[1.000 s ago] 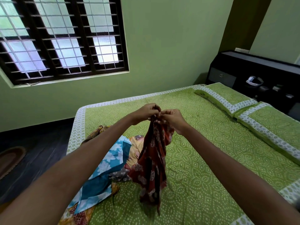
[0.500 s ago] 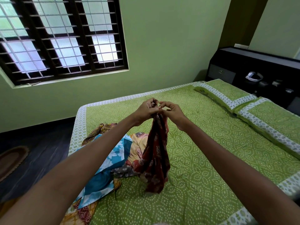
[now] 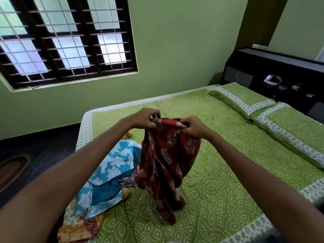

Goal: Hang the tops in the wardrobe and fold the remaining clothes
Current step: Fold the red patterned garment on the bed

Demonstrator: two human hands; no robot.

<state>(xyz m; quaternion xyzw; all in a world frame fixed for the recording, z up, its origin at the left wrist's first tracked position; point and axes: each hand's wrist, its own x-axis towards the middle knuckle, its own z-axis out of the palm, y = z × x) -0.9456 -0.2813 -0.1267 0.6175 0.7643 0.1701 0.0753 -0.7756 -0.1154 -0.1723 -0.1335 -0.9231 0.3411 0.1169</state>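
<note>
A barred dark-framed window [image 3: 64, 41] fills the far left wall. On the near left of the green patterned bedspread [image 3: 219, 155] lies a heap with a blue floral-print cloth [image 3: 112, 165] on top and a yellow and orange printed cloth [image 3: 78, 228] beneath. The left hand [image 3: 145, 118] pinches one top corner of a rust-red printed garment [image 3: 166, 160]. The right hand [image 3: 192, 128] grips the other corner, fingers curled. The garment hangs between them, its lower end touching the bed. Two matching green pillows [image 3: 280, 120] lie at the far right.
</note>
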